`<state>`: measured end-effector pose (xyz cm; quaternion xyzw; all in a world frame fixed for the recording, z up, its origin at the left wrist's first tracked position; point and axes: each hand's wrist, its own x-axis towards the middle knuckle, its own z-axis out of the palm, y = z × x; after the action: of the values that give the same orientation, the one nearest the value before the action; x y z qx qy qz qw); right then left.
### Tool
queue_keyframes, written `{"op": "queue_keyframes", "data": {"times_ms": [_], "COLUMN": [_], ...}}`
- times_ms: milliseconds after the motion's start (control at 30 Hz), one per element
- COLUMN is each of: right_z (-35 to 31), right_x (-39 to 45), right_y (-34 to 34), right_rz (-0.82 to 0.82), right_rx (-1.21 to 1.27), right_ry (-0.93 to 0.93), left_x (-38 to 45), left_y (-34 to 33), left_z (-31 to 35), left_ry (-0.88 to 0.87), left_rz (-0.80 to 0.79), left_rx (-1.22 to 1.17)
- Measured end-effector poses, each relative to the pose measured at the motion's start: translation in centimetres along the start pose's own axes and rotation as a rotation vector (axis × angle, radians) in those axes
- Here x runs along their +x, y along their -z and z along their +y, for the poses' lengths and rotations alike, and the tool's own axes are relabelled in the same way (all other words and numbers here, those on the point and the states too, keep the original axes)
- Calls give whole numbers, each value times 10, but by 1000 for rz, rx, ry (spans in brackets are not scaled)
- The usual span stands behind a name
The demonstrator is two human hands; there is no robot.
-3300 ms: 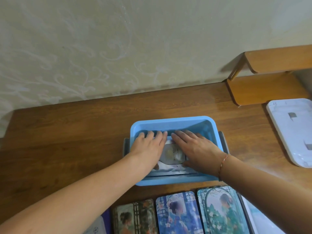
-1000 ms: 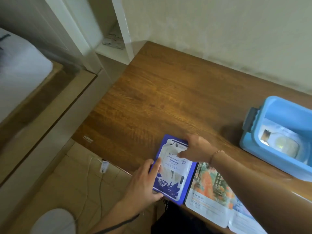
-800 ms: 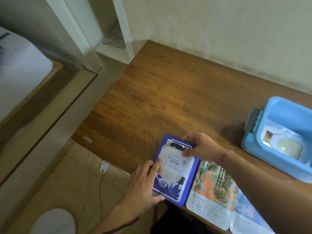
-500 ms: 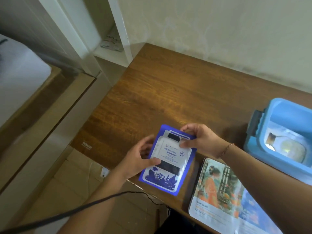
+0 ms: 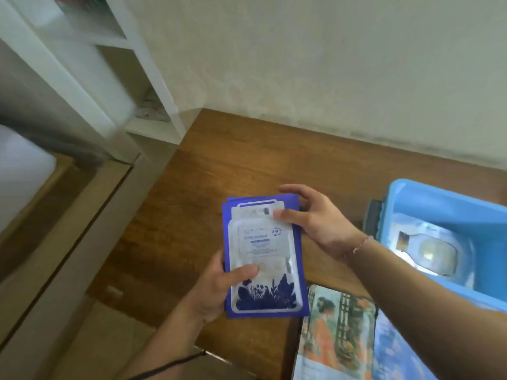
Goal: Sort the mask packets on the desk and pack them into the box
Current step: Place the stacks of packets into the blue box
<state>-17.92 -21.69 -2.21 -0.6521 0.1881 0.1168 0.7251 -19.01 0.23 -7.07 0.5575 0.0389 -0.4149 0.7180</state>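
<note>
Left of the blue box (image 5: pixel 450 204), a stack of blue mask packets (image 5: pixel 263 259) is held above the desk (image 5: pixel 247 160), its lower edge pinched by the left hand (image 5: pixel 216 289), its top clamped by the right hand (image 5: pixel 315 218). Underlying packets could be fanned out and dropped if either grip were loosened during transfer to the box.

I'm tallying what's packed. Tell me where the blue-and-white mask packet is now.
In the head view, the blue-and-white mask packet is held above the desk by the left hand and right hand, left of the blue box.
</note>
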Motion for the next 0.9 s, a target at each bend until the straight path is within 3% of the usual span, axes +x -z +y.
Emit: {"op": "queue_keyframes", "data": {"times_ms": [67,133,267,433,567,700,767,900], "right_z": [1,6,13,22,24,16,14,16], "right_x": [-30,-59,-84,-95,-103,-127,-141,-149], "right_y": [-2,1,31,64,83,155,194,241], "right_rz": [69,82,200,201,384,540,546,540], "right_rx": [136,74,224,824,765,580,488,245], "right_ry": [14,10,6,117,246,188,137,-54], "left_x": [3,9,20,32,40,68,85,100], "left_y": [-26,-56,-107,-174,-216,-220,-221,-229], "left_z": [8,14,15,10,5,27,41,47], "left_ry": [-104,-192,-320,-526,-488,-452,-411,-324], "left_rz": [139,290,380,347,280,150,36,-89], "left_rx": [-91,-176,-104,8,81,-10,151,1001]}}
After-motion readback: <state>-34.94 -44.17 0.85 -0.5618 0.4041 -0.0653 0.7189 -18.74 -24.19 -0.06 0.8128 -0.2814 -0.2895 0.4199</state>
